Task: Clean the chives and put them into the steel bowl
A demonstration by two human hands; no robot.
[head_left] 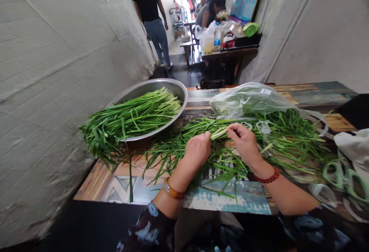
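Observation:
My left hand (198, 148) is closed around a small bunch of garlic chives (218, 133), their pale stem ends pointing right. At those ends, the thumb and fingertips of my right hand (244, 143) are pinched together on the stems. Beneath and around both hands, loose chives (305, 135) lie spread over the patterned tabletop (230, 198). To the left, a wide metal basin (185, 102) holds a large heap of chives (144, 110), its leafy ends hanging over the near left rim.
Behind the loose chives lies a clear plastic bag (248, 98) with greens inside. Green-handled scissors (356, 184) rest at the right, near a white bag (353, 144). A cluttered table (230, 53) stands farther back. One person (147, 2) is walking; others are beyond.

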